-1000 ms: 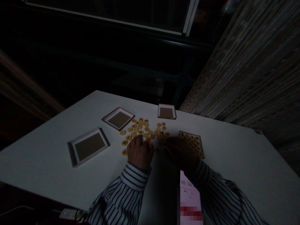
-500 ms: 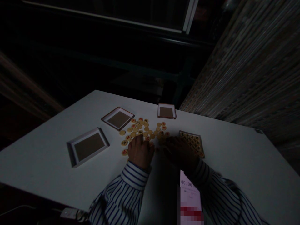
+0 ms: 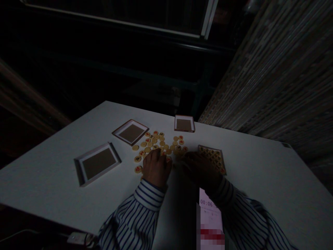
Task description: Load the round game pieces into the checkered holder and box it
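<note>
Round wooden Chinese chess pieces (image 3: pixel 147 149) with red or black characters lie loose on the table, some blank side up. My left hand (image 3: pixel 156 169) rests over the near edge of the pile, fingers curled down and closed at a red-marked piece (image 3: pixel 168 159). My right hand (image 3: pixel 202 170) reaches in from the right, its fingertips at the right side of the pile; they are too dark to show any grip. Beside it, a shallow box (image 3: pixel 223 158) holds rows of pieces, partly hidden by this hand.
Three shallow box parts with brown bottoms stand on the white table (image 3: pixel 52 163): a left tray (image 3: pixel 100 162), a middle tray (image 3: pixel 130 132) and a far tray (image 3: pixel 184 123). A phone (image 3: pixel 210 211) showing a timer lies under my right forearm. Bead-like curtain strands (image 3: pixel 281 76) hang behind the right side.
Both hands stay almost in place over the pieces, with small finger shifts. A red-marked piece shows more clearly by my left fingertips. The view has shifted slightly.
</note>
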A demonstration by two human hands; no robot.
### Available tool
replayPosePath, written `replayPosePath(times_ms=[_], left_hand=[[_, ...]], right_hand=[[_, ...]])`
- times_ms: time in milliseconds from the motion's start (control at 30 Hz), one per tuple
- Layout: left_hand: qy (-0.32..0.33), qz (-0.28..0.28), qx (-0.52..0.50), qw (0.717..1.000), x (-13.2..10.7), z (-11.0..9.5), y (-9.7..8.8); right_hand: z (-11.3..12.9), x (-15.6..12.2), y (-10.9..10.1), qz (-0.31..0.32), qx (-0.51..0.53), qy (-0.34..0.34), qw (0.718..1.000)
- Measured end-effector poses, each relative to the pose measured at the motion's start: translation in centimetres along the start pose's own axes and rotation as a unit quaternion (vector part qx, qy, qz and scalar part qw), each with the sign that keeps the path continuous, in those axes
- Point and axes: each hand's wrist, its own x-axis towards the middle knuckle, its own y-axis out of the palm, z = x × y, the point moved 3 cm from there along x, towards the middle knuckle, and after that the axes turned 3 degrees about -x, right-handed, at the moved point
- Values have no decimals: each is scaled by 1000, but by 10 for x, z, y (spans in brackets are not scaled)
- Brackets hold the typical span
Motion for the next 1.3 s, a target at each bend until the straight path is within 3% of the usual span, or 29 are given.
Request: replayPosePath(times_ms=[433,833,1133,1300], left_hand=[[61,-53,-69,994,-2,-14,-6],[69,-33,-112,991,-2,-31,-6],[70,35,-124,989,2,-47,-7],[63,43,-122,990,2,-52,-8]], right_hand=[[-14,-11,0,-51,-5,17,999],[-31,-28,-4,-125,17,46,991],[-42,-40,-7,-146,46,63,986],[-48,-48,-3,-134,43,79,987]])
